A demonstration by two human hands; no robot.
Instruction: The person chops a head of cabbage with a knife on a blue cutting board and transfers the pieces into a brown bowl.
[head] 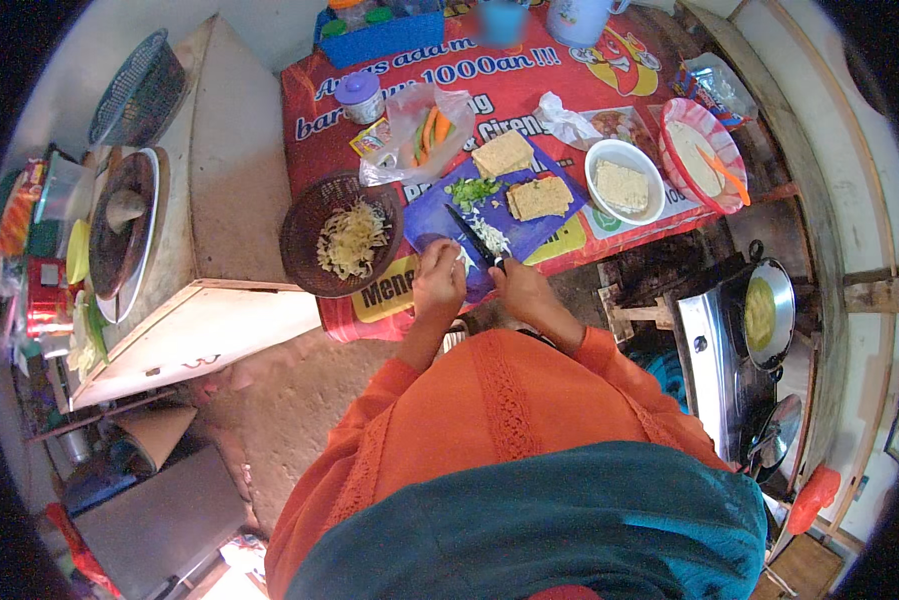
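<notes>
My right hand [526,291] grips the handle of a knife [473,231] with a dark blade. Its blade lies over the purple cutting board [430,214], pointing away and to the left. Beside the blade is a small heap of finely cut white vegetable [490,236]. My left hand [439,277] is curled at the board's near edge, its fingers around a pale vegetable piece [465,259] that is mostly hidden. Farther up the board lie chopped green leaves [473,193], with tempeh-like slabs [503,154] behind and a second stack of slabs [539,199] to the right.
Left of the board, a brown basket [299,247] holds pale shreds. A plastic bag [449,105] contains chillies. Rightward stand a white bowl [592,176] with a slab and a red-rimmed basin [670,142] of pale batter. A pan [783,300] sits on the stove [708,360].
</notes>
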